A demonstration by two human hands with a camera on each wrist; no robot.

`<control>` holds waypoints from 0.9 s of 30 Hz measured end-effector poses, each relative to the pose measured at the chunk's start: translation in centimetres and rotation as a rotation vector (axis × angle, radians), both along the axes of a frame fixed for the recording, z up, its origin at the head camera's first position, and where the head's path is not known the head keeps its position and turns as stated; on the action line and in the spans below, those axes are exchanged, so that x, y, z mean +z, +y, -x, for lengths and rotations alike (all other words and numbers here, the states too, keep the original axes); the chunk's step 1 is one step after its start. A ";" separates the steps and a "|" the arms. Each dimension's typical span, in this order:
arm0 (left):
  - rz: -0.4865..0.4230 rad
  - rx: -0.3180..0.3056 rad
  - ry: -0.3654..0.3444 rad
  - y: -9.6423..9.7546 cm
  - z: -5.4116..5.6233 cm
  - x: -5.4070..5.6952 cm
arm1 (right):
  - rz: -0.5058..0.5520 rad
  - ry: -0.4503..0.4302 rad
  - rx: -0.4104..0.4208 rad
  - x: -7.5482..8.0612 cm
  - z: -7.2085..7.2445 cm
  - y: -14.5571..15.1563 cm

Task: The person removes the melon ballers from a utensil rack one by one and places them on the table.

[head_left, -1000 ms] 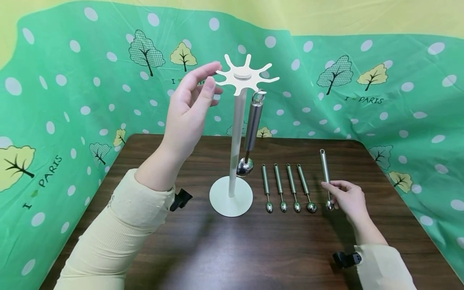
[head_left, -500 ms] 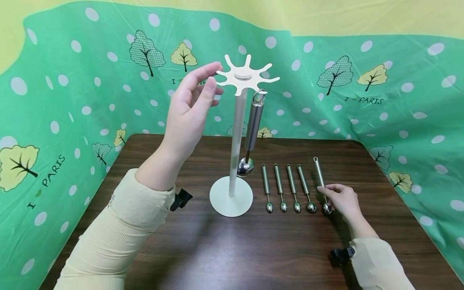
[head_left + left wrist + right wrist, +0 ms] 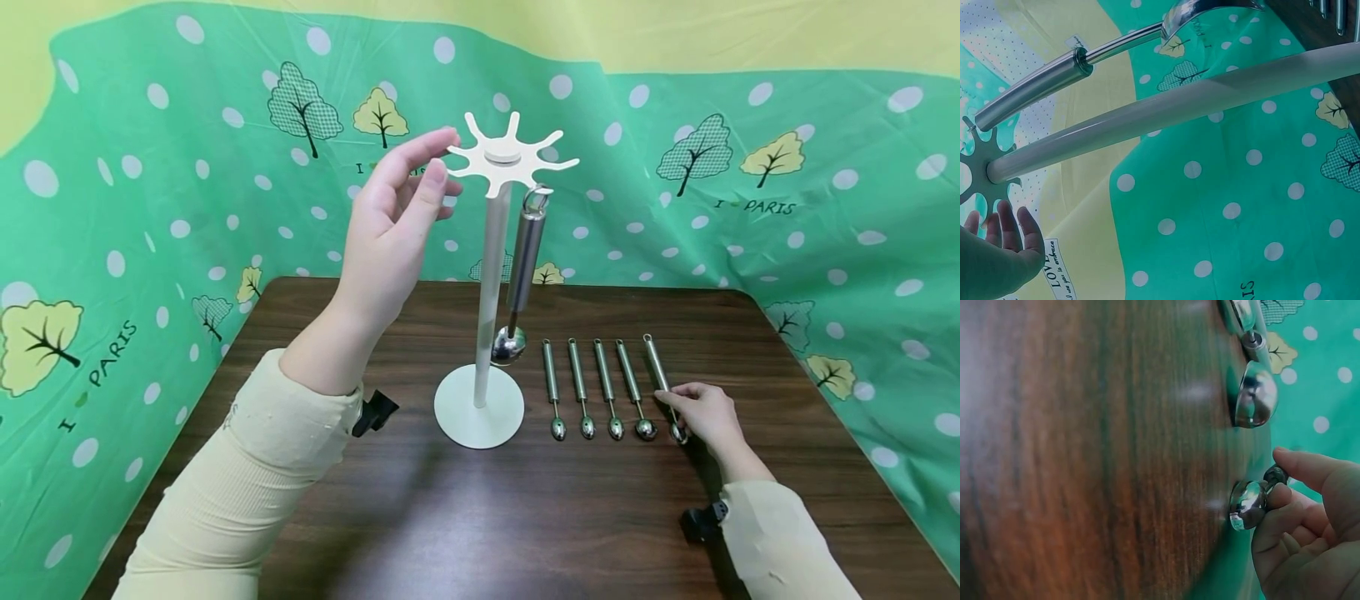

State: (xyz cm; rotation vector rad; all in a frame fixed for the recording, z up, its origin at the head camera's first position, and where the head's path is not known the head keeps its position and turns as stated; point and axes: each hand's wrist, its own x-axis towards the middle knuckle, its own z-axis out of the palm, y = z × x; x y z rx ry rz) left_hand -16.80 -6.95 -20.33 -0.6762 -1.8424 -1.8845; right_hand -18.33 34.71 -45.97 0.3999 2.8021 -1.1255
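A white rack (image 3: pixel 491 275) with a round base and several radiating hooks stands on the table. My left hand (image 3: pixel 393 225) is at its top left, fingertips touching or very close to the hook tips; in the left wrist view those fingers (image 3: pixel 1011 228) are only loosely bent. One metal scoop (image 3: pixel 527 258) hangs from a front-right hook by its ring. My right hand (image 3: pixel 705 414) pinches another small metal scoop (image 3: pixel 656 360) low on its handle, near the bowl (image 3: pixel 1249 505). The bowl lies at or just above the tabletop; contact is unclear.
Several similar scoops (image 3: pixel 602 371) lie in a row between rack and right hand, handles pointing away, bowls nearer. The dark wood table (image 3: pixel 480 517) ends at a back edge against a green patterned cloth (image 3: pixel 615 167).
My right hand has brought its scoop leftward and slightly toward me, beside the end of the row. The left hand and the rack have stayed still.
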 end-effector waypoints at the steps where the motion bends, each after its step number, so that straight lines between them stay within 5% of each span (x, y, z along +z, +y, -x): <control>1: 0.001 0.000 0.000 0.0 0.0 0.0 | -0.007 -0.007 0.003 0.0 0.0 0.0; 27: 0.015 0.007 0.010 -0.1 -0.2 0.1 | -0.081 -0.054 0.036 0.3 0.7 0.1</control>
